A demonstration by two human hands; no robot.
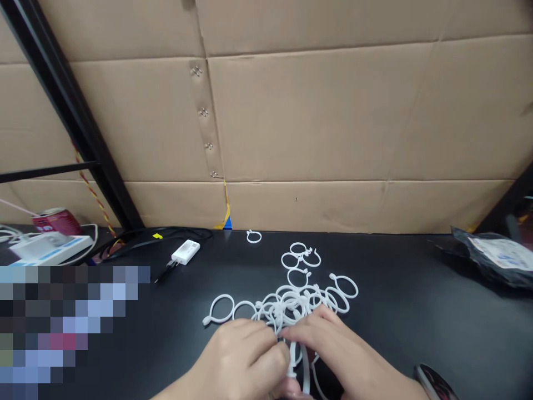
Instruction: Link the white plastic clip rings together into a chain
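Note:
A pile of several white plastic rings (296, 300) lies on the black table (400, 311). My left hand (241, 355) and my right hand (333, 350) meet at the near edge of the pile, fingers pinched together on a white ring (300, 361) between them. Part of that ring hangs below my fingers. One single ring (254, 237) lies apart near the cardboard wall, and another ring (220, 309) sits at the left of the pile.
A cardboard wall (316, 111) closes the back of the table. A white adapter (185, 252) with black cable lies left of centre. A power strip (45, 247) and a red can (56, 219) are far left. A dark plastic bag (495, 255) lies right.

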